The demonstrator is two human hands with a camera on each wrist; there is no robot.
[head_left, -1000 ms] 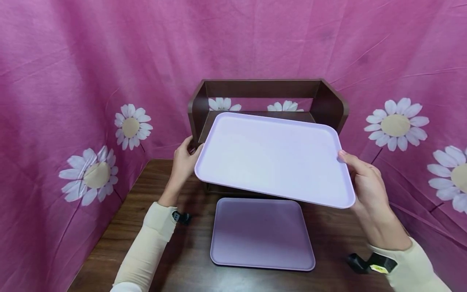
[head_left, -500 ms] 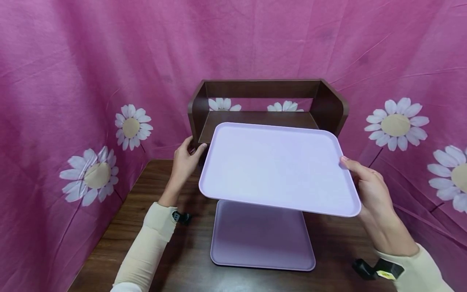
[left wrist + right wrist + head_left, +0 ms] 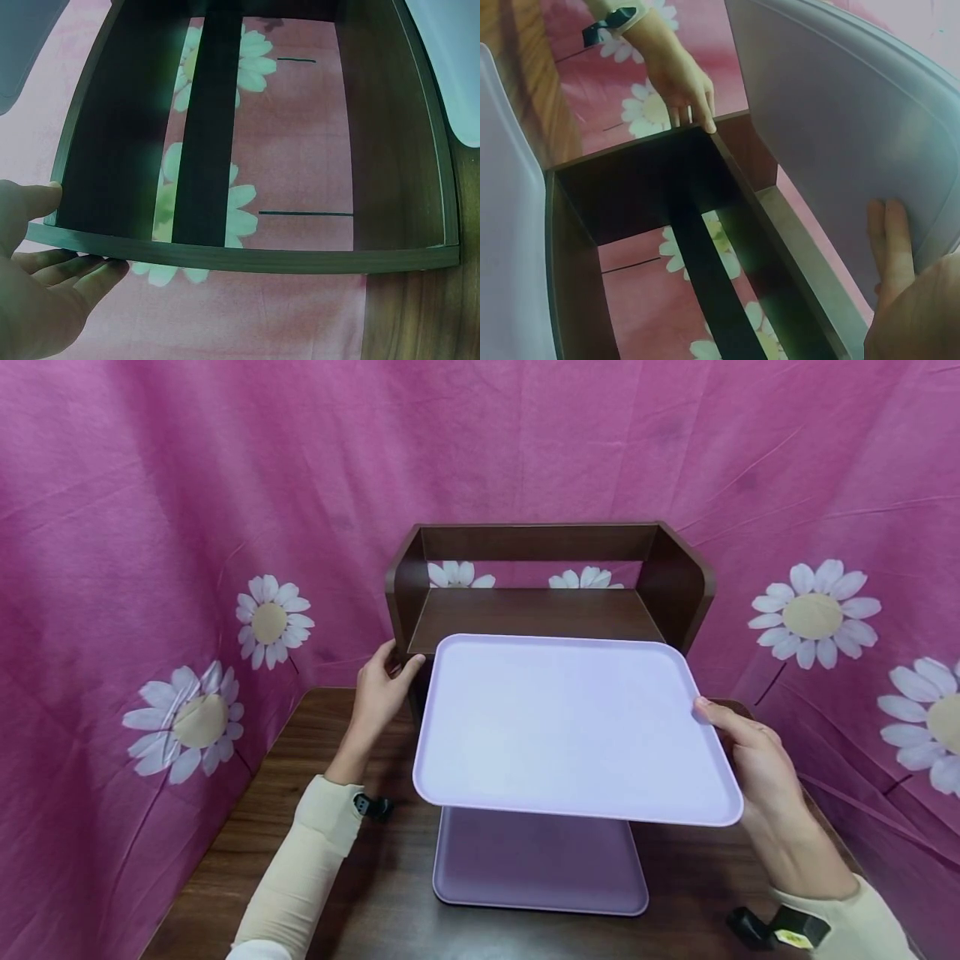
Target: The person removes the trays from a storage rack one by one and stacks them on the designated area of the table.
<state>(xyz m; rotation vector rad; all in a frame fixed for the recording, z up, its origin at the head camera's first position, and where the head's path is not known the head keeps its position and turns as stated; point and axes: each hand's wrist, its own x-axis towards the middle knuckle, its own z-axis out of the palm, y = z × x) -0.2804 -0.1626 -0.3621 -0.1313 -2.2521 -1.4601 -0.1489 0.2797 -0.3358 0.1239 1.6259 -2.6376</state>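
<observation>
A lilac rectangular tray (image 3: 570,727) is held up by my right hand (image 3: 761,768), thumb over its right rim, fingers (image 3: 897,232) flat against its underside in the right wrist view. The tray is in front of a dark brown wooden shelf (image 3: 540,614) and hides much of its lower part. My left hand (image 3: 378,693) grips the shelf's left side; the left wrist view shows its thumb (image 3: 41,201) at the front edge and fingers behind the side panel. Below the raised tray, a second lilac tray (image 3: 540,872) lies flat on the table, its far part covered from view.
The shelf stands at the back of a brown wood-grain table (image 3: 232,852). Its upper level (image 3: 525,610) has side walls and a back rail; a slatted lower compartment (image 3: 206,135) shows in the left wrist view. A pink daisy-print curtain (image 3: 322,485) hangs around.
The raised tray has come lower and levelled out, uncovering more of the upper shelf and covering more of the tray on the table. My left hand has stayed in place.
</observation>
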